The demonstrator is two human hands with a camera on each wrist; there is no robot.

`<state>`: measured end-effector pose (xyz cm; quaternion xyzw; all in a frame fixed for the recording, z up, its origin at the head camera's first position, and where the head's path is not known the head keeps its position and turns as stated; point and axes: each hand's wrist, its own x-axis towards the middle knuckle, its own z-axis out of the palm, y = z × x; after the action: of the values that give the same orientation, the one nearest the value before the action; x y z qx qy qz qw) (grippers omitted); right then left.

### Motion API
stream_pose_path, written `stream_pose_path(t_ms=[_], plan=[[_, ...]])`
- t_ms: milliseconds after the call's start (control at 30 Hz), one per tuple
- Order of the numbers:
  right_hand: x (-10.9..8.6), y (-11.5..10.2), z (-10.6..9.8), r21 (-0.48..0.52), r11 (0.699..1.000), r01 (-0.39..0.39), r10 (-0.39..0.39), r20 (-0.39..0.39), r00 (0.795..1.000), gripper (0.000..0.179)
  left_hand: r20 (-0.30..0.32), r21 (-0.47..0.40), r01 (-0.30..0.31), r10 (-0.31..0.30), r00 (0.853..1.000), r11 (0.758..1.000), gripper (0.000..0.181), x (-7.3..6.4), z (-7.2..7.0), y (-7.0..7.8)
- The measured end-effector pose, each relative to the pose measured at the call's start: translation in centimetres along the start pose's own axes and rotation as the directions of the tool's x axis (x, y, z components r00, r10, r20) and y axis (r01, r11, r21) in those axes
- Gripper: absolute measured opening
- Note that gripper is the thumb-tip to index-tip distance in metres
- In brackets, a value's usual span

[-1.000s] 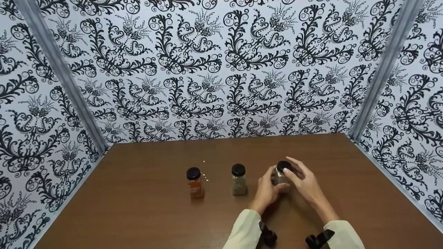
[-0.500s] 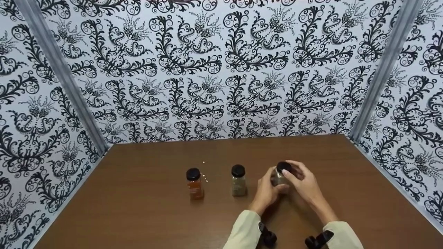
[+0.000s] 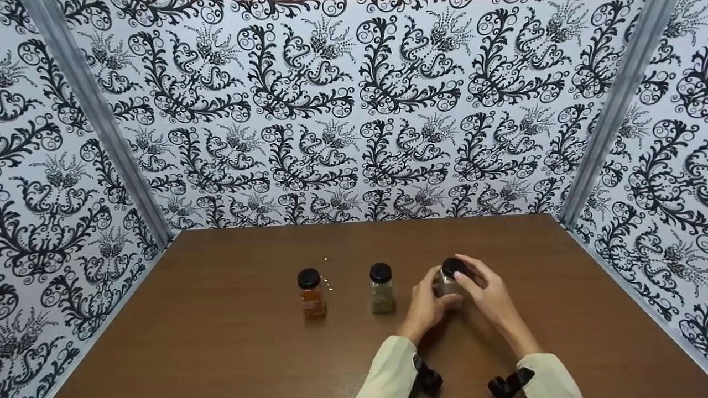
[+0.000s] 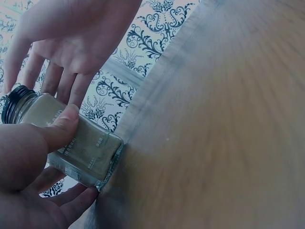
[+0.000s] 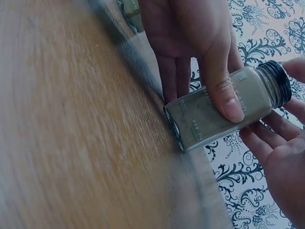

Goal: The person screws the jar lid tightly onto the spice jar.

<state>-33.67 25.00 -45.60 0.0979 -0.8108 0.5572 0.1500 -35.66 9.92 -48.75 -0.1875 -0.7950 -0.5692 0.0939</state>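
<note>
A glass spice jar (image 4: 90, 148) with greyish-tan contents and a black screw lid (image 3: 453, 267) stands on the table at the right. My left hand (image 3: 425, 307) grips its body, thumb across the front in both wrist views. The right hand (image 3: 489, 293) pinches the lid between thumb and fingers; its other fingers spread behind the jar in the left wrist view. Left of my hands stands a jar of greenish powder (image 3: 381, 298), black-lidded and upright. Farther left is a similar upright jar of orange-red spice (image 3: 312, 301).
The brown wooden table (image 3: 232, 342) reaches back to a patterned black-and-white wall (image 3: 354, 138), with side walls at left and right. Several tiny pale specks (image 3: 327, 283) lie beside the orange-red jar. A black wrist camera (image 3: 428, 380) is strapped at each sleeve.
The right thumb and fingers shift slightly around the lid. My left hand and all the jars keep their places.
</note>
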Motion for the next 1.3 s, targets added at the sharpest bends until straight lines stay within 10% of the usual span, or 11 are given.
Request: stream_pose_path(t_ms=[1300], plan=[[0.34,0.39,0.67,0.105,0.994,0.0,0.008,-0.068,0.998,0.039,-0.023,0.046,0.004,-0.003,1.0,0.999,0.054,0.06,0.2,-0.13]])
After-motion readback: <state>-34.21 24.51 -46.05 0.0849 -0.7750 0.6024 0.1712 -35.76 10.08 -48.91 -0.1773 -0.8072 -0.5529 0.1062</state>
